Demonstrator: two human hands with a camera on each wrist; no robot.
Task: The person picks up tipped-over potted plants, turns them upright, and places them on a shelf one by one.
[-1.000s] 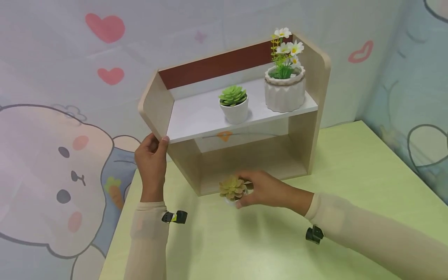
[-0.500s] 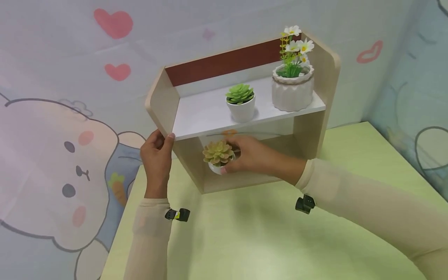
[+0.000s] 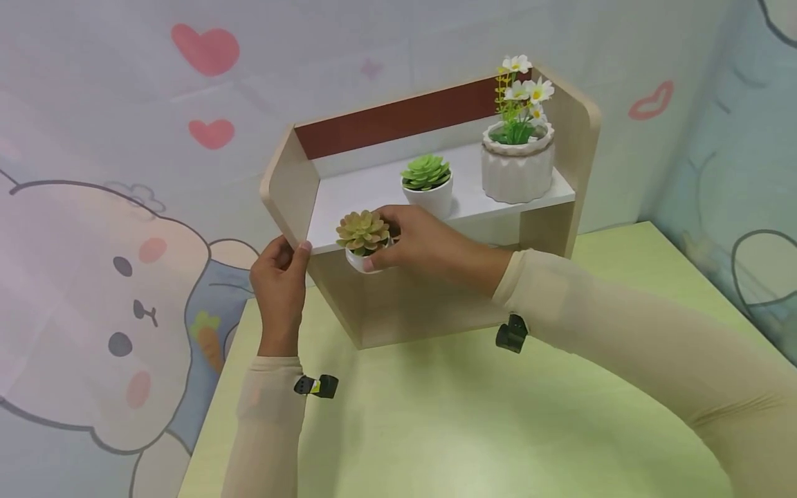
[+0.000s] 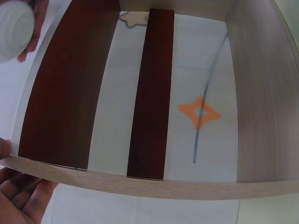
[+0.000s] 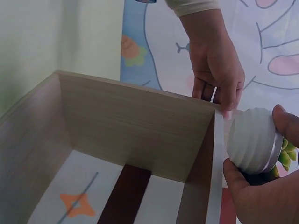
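Note:
My right hand (image 3: 398, 243) grips a small white ribbed pot with a yellow-green succulent (image 3: 362, 233), held at the front left edge of the upper shelf board (image 3: 367, 197). The pot's underside (image 5: 252, 139) shows in the right wrist view and again as the pot (image 4: 13, 28) at the top left of the left wrist view. My left hand (image 3: 280, 270) pinches the left side panel of the wooden shelf unit (image 3: 288, 188), seen as a left hand (image 5: 216, 63) over the panel edge. A green succulent pot (image 3: 427, 183) and a white flower pot (image 3: 517, 155) stand on that shelf.
The shelf unit stands on a light green table (image 3: 448, 429) against a cartoon-printed wall (image 3: 112, 207). Its lower compartment (image 4: 196, 107) is open-backed, showing an orange mark on the wall behind. A second printed wall (image 3: 741, 152) closes the right side.
My right hand has lifted the yellow-green succulent pot from the table in front of the shelf unit, past the lower compartment, up to the upper shelf's front left edge. The left hand stayed put.

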